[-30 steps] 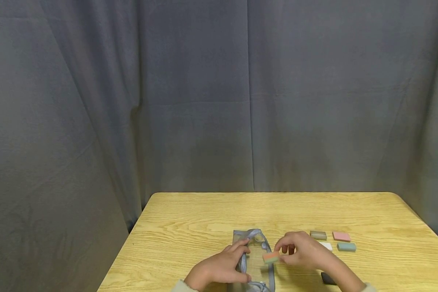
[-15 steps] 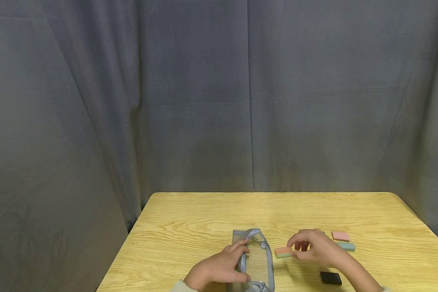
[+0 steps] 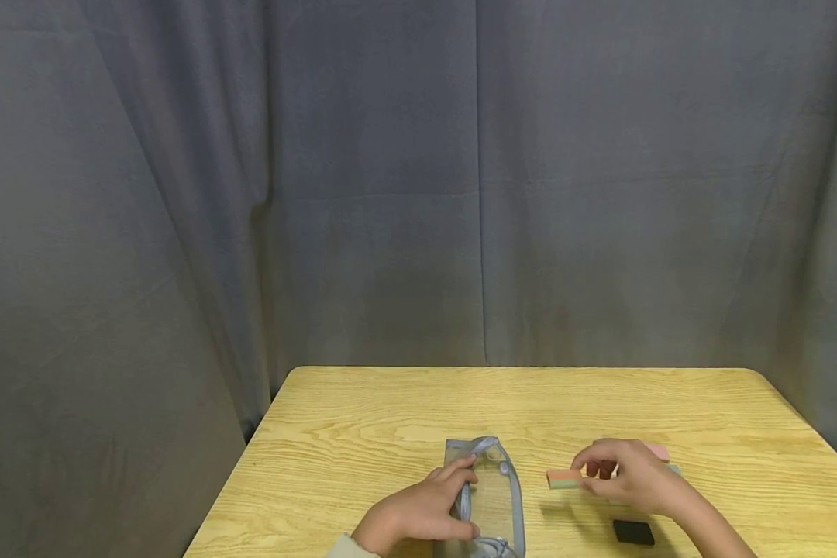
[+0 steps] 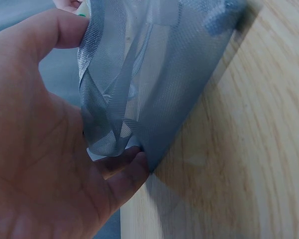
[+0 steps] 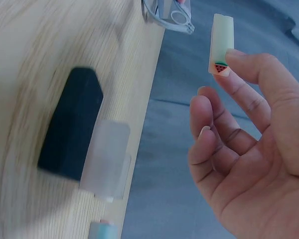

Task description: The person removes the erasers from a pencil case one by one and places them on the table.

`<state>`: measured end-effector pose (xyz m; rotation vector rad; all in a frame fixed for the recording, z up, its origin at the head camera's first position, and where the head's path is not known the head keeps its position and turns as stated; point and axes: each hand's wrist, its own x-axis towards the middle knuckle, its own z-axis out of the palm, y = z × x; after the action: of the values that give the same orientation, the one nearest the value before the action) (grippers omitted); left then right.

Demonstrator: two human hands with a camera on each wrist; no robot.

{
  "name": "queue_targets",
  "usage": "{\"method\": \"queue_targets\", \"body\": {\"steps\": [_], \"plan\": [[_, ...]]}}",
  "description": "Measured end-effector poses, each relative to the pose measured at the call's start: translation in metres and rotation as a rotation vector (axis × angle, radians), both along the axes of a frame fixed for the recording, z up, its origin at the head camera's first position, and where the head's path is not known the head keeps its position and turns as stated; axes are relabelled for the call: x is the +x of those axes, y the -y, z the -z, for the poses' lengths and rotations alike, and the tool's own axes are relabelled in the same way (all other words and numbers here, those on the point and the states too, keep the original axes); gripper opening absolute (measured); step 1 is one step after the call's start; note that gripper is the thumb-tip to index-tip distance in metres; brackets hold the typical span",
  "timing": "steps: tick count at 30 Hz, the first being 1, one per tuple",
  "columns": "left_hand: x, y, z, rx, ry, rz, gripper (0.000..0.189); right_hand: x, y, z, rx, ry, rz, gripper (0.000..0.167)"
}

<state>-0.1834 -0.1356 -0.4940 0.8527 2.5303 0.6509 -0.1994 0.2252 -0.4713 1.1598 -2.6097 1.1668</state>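
My left hand (image 3: 425, 504) holds the side of a grey mesh pouch (image 3: 518, 504), which gapes at the top. In the left wrist view, the thumb is at the rim of the mesh pouch (image 4: 164, 74), while fingertips sit at its lower corner. To the right of the pouch, my right hand (image 3: 624, 477) pinches one end of a small orange-and-green eraser (image 3: 563, 479) between thumb and index finger, raised over the table. The right wrist view shows a watermelon print on the eraser (image 5: 222, 42); the other fingers are loosely curled.
A black block (image 3: 633, 532) lies on the wooden table (image 3: 363, 418) near the right forearm. Pink (image 3: 659, 451) and teal (image 3: 673, 469) blocks are partly covered by the right hand. A whitish block (image 5: 107, 157) appears in the right wrist view. Grey curtains (image 3: 390, 194) hang behind.
My right hand has moved right, away from the pouch, with the eraser still pinched. It uncovers the black block and covers more of the others. My left hand stays on the pouch.
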Motion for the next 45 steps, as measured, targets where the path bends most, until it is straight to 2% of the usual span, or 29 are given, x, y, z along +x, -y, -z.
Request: {"method": "queue_targets", "body": {"steps": [4,17,32,45], "plan": [[0.000,0.000,0.000,0.001,0.002,-0.005,0.075,0.002,-0.010,0.001,0.021,-0.007,0.042,0.013],[0.001,0.000,-0.002,0.000,-0.001,0.005,0.075,0.006,-0.038,0.006,0.049,0.059,0.123,0.009],[0.003,-0.001,-0.005,-0.003,0.012,-0.017,0.073,0.015,-0.068,0.018,0.012,-0.066,0.189,0.019],[0.001,0.000,-0.002,-0.002,0.007,-0.009,0.072,0.016,-0.082,0.022,0.038,-0.032,0.201,0.017]]}}
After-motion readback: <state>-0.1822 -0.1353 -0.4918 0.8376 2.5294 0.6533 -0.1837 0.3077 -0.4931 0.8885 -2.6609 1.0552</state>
